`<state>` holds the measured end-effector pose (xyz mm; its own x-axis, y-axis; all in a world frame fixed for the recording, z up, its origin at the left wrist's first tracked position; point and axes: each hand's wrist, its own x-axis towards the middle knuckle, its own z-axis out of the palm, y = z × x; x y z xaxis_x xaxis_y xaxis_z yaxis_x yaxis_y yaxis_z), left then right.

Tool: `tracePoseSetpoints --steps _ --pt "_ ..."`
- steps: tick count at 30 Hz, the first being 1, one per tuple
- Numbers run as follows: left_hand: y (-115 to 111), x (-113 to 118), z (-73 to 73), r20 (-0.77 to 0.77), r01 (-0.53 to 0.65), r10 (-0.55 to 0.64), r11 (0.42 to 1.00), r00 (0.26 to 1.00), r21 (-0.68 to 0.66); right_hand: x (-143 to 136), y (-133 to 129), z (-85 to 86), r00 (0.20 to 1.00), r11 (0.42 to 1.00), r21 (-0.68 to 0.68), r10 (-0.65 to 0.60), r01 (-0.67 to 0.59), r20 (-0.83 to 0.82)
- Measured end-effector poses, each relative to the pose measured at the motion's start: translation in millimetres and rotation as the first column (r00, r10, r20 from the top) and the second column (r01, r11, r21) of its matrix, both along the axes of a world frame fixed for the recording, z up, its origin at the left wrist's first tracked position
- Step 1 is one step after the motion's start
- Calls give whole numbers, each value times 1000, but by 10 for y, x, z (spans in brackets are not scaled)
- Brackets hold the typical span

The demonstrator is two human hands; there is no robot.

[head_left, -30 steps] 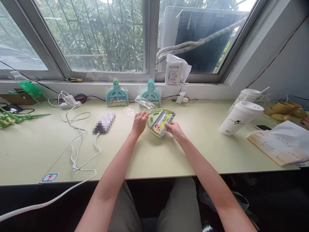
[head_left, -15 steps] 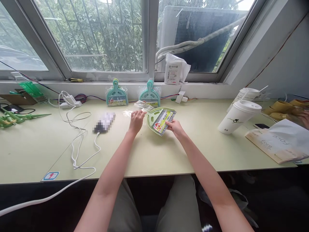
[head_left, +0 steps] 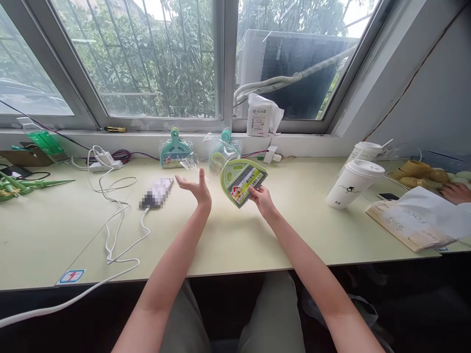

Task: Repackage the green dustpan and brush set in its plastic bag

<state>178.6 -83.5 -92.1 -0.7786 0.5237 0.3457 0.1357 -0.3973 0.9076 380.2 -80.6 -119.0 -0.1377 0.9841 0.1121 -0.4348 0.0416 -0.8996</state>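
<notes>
My right hand (head_left: pixel 263 200) grips the lower right edge of a light green dustpan and brush set (head_left: pixel 235 177), which is tilted above the table with its labelled card facing up. My left hand (head_left: pixel 196 187) is spread open to the left of the set, thumb pointing up. Just beyond its fingers is a crumpled clear plastic wrapper (head_left: pixel 189 162); whether it touches the fingers I cannot tell. Behind stand two teal dustpan sets in plastic, a left one (head_left: pixel 175 151) and a right one (head_left: pixel 217 156), partly hidden by clear film.
A phone (head_left: pixel 156 193) on a white cable lies left. Paper cups (head_left: pixel 353 184) and a tissue pack (head_left: pixel 405 223) are at right, near another person's hand (head_left: pixel 456 192). A power strip (head_left: pixel 106 165) and green bottle (head_left: pixel 46 139) sit at the back left.
My left hand has let go of the plastic by the handle, opened and moved slightly left. The green set stays in my right hand. The view has tipped slightly upward.
</notes>
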Motion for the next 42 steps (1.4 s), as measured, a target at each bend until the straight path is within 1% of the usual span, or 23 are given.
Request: tracePoseSetpoints --steps 1,2,3,4,5,6,7,10,14,17,19,21,24,26,28,30,31,35,36,38,42 --pt "27 -23 -3 128 190 -188 982 974 -4 -7 -4 1 1000 1000 4 4 -4 4" --pt "51 -40 -12 213 395 -390 918 896 18 -14 -8 3 1000 1000 6 7 -7 10" --pt "71 -49 -25 253 575 -568 817 784 50 -19 -12 4 1000 1000 6 8 -9 17" --pt "87 -50 -42 263 704 -695 707 670 75 -24 -15 6 1000 1000 6 7 -7 24" --pt "98 -45 -58 262 781 -771 618 580 88 -27 -17 7 999 1000 4 4 -4 32" --pt "104 -36 -73 265 822 -809 563 525 90 -28 -17 9 999 1000 4 1 -1 39" --pt "107 -27 -84 274 839 -823 537 498 87 -28 -17 11 999 1000 5 -3 3 45" --pt "98 -38 -81 288 869 -847 487 447 83 -16 -13 19 998 999 12 -36 35 56" --pt "58 -160 -21 253 903 -883 424 395 74 21 -15 28 994 995 24 -103 102 41" --pt "19 -257 12 202 914 -903 399 378 73 50 -22 33 989 989 17 -146 146 28" --pt "6 -299 17 172 916 -911 393 376 80 62 -23 39 988 988 6 -155 155 17" --pt "10 -322 11 165 912 -907 402 387 75 67 -21 48 991 991 -3 -132 132 13" --pt "34 -322 -5 193 906 -894 420 404 52 58 -22 67 997 998 -8 -59 59 39" --pt "40 -293 -12 222 910 -890 414 399 24 40 -28 75 998 1000 -6 -10 11 65" --pt "30 -240 -18 239 917 -888 399 393 -25 19 -35 74 997 1000 3 13 -13 82" --pt "9 -172 -29 227 924 -896 376 381 -69 2 -39 70 996 1000 13 17 -18 90" --pt "-2 -138 -37 216 932 -906 355 364 -80 -3 -39 68 996 1000 17 8 -9 87" --pt "-25 -40 -90 202 969 -949 224 241 -100 1 -35 81 997 999 31 -39 37 62" --pt "-26 -28 -102 204 973 -954 201 220 -111 7 -35 91 998 999 37 -40 38 57" --pt "-25 -20 -117 202 975 -958 181 204 -128 24 -38 118 998 998 50 -33 30 56" --pt "-29 -40 -109 206 979 -960 172 192 -111 65 -55 177 995 998 58 24 -30 100"
